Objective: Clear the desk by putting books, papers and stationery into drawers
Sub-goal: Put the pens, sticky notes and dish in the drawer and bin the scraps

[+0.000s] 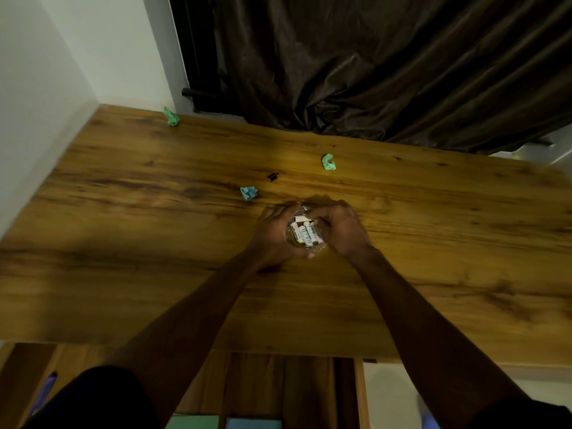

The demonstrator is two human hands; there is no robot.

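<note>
Centrally: a small clear container (305, 239) packed with white labelled tubes (305, 232), on or just above the desk (154, 274), well in from the near edge.

Left hand (275, 232) wraps its left wall with the fingers curled round. Right hand (342, 229) grips the right side, its fingers curled over the rim and against the tubes.

Judged step: carry the container to the drawer.
- Keep it upright, because the tubes look loose and stand proud of the rim.
- Hold firmly round the wall rather than by the rim alone.
- Lift straight up, then draw back and down to the open drawer (278, 382) under the near edge.
- Set it clear of the green pad (193, 422) and blue pad (253, 423) lying there.

Also on the desk:
- a blue paper ball (248, 193) just beyond the hands
- a small black object (272, 176)
- two green paper balls (328, 162) (171, 117) farther off
</note>
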